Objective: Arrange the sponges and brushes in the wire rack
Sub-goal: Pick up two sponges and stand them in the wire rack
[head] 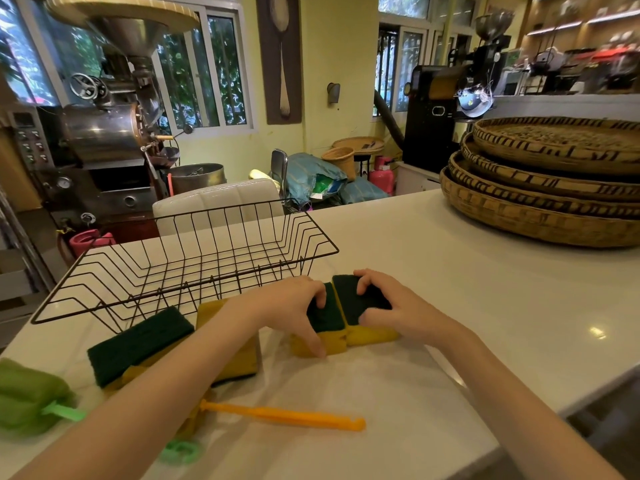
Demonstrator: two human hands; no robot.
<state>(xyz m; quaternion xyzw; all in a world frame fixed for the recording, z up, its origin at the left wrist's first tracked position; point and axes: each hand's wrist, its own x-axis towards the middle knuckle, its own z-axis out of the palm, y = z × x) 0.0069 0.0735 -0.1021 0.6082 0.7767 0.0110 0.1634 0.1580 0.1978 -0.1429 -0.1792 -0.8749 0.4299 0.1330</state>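
Note:
A black wire rack [194, 258] stands on the white counter, with nothing in it. In front of it, two yellow sponges with dark green scouring tops lie side by side. My left hand [294, 306] grips the left sponge [329, 323]. My right hand [391, 306] grips the right sponge [360, 299]. Two more sponges [138, 341] lie to the left, partly under my left forearm. An orange brush handle [284, 415] lies near the front edge. A green fluffy brush [27, 396] sits at the far left.
Stacked woven trays [540, 188] fill the counter's back right. A pale green handle loop [180, 452] lies by the front edge. A white chair back [214, 202] stands behind the rack. The counter edge [595, 393] drops off at the right.

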